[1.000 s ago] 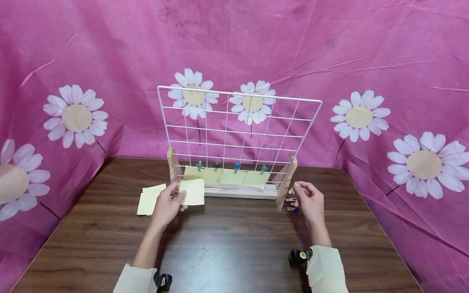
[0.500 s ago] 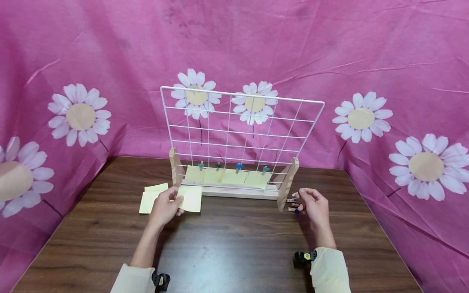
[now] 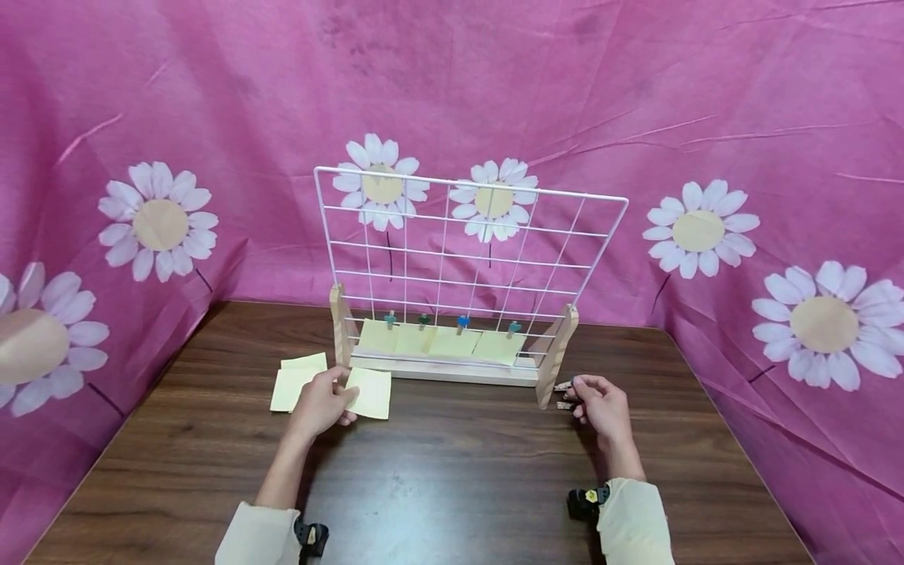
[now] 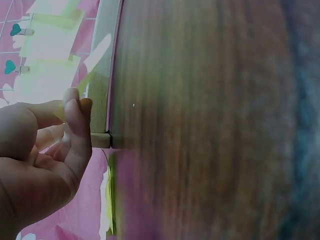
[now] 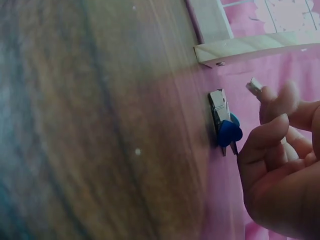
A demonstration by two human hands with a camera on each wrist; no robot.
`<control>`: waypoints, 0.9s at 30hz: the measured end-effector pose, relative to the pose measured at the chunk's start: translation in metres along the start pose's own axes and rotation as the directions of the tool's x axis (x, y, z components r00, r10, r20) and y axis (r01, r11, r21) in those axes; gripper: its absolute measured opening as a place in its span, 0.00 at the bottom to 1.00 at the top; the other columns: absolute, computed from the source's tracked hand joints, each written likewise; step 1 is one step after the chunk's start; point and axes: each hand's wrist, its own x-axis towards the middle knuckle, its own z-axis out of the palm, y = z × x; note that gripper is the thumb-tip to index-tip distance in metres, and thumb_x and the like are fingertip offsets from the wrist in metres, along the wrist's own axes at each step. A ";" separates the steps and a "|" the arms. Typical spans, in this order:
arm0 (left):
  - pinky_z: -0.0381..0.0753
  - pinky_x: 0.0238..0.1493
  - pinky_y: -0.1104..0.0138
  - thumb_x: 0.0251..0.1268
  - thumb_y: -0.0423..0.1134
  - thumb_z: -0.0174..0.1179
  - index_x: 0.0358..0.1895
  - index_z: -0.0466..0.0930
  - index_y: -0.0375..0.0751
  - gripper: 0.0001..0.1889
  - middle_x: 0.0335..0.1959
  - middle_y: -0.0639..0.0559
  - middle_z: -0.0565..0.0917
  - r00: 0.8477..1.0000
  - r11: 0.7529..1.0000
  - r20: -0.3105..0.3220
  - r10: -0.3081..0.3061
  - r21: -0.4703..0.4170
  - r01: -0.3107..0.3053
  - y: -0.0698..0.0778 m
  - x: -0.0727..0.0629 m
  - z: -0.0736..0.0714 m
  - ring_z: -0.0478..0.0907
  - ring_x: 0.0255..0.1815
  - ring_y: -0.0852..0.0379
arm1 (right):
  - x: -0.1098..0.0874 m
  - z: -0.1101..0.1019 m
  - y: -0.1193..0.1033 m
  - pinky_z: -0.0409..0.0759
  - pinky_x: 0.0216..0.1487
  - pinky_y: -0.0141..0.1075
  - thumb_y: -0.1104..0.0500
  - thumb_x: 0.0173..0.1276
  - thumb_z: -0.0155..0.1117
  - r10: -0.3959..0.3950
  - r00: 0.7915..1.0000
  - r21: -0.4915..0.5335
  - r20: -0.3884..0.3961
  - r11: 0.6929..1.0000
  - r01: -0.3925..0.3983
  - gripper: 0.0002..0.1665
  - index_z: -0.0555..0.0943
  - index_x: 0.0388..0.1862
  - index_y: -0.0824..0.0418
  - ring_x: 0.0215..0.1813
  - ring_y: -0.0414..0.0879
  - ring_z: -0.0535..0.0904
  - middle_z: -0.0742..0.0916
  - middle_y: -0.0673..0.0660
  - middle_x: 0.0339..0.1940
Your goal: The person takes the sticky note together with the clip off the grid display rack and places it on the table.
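Observation:
My left hand [image 3: 319, 404] pinches a yellow sticky note [image 3: 372, 393] between thumb and fingers, low in front of the left end of a white wire grid rack [image 3: 472, 184]. My right hand [image 3: 604, 408] is beside the rack's right wooden foot [image 3: 557, 357]. In the right wrist view its thumb and index finger pinch a small clothespin [image 5: 254, 86], mostly covered by the fingers. Near those fingers lie loose clothespins [image 5: 218, 102], with a blue heart [image 5: 230, 133] showing. Several yellow notes [image 3: 452, 342] hang in a row low on the grid, clipped by heart-topped clothespins [image 3: 462, 322].
Loose yellow notes [image 3: 287, 391] lie overlapping on the dark wooden table [image 3: 438, 479], left of my left hand. A pale wooden bar [image 3: 459, 372] joins the rack's feet. Behind the table hangs a pink cloth [image 3: 275, 94] with daisies.
My left hand has lowered with its sticky note. My right hand has moved down and slightly right, closer to the loose clothespins. The view has shifted a little.

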 end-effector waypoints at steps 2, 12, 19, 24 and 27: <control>0.84 0.21 0.63 0.67 0.25 0.59 0.57 0.75 0.23 0.17 0.25 0.42 0.84 1.000 1.000 0.005 0.007 0.020 -0.007 -0.001 0.001 0.001 0.83 0.16 0.55 | 0.001 -0.001 0.001 0.70 0.18 0.27 0.61 0.78 0.59 0.009 1.000 -0.003 -0.001 1.000 -0.009 0.11 0.76 0.49 0.69 0.15 0.35 0.72 0.86 0.48 0.25; 0.80 0.17 0.66 0.65 0.31 0.62 0.37 0.75 0.35 0.05 0.15 0.50 0.80 1.000 0.988 -0.010 -0.008 0.153 0.010 -0.005 -0.001 0.003 0.78 0.10 0.61 | 0.006 -0.006 0.010 0.65 0.17 0.27 0.59 0.78 0.59 0.084 0.995 -0.031 0.053 0.996 -0.082 0.11 0.78 0.49 0.68 0.14 0.35 0.65 0.79 0.48 0.21; 0.79 0.15 0.66 0.65 0.32 0.64 0.36 0.75 0.35 0.06 0.14 0.50 0.79 1.000 0.988 -0.018 -0.015 0.156 0.017 -0.008 -0.003 0.001 0.76 0.10 0.61 | 0.007 -0.007 0.011 0.62 0.17 0.27 0.61 0.78 0.58 0.090 0.994 -0.043 0.057 0.995 -0.087 0.14 0.77 0.52 0.71 0.15 0.35 0.63 0.76 0.48 0.19; 0.80 0.15 0.66 0.66 0.33 0.65 0.38 0.75 0.33 0.08 0.14 0.49 0.80 0.999 0.991 -0.005 -0.052 0.125 0.053 -0.008 -0.004 0.001 0.76 0.10 0.61 | 0.007 -0.007 0.012 0.63 0.17 0.27 0.61 0.78 0.57 0.089 0.995 -0.051 0.044 0.995 -0.087 0.16 0.76 0.55 0.74 0.15 0.35 0.63 0.76 0.48 0.19; 0.79 0.14 0.66 0.66 0.34 0.65 0.38 0.75 0.34 0.08 0.13 0.50 0.80 0.998 0.988 -0.004 -0.056 0.144 0.056 -0.008 -0.004 0.000 0.76 0.09 0.61 | 0.007 -0.007 0.013 0.63 0.17 0.27 0.60 0.78 0.57 0.090 0.996 -0.046 0.025 0.995 -0.089 0.16 0.76 0.55 0.73 0.14 0.35 0.63 0.76 0.48 0.19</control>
